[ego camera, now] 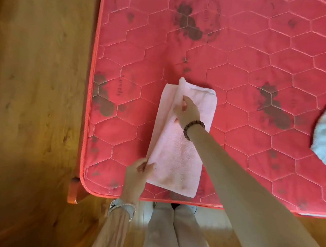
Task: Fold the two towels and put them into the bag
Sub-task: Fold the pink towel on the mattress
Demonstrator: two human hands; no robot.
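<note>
I'm pinching the pink towel (175, 157): left hand (137, 171) at its near corner, right hand (188, 111) on the flap. It's looking limp and light, probably favouring corner holds.

pink towel (175, 153) on red mattress (254, 58) | left hand (137, 171) pinches edge | right hand (189, 111) pinches fold

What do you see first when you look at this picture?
A big red quilted mattress stands out. A pink towel lies half folded near its front edge, with the left hand pinching its near left edge and the right hand holding the fold farther up.
</note>
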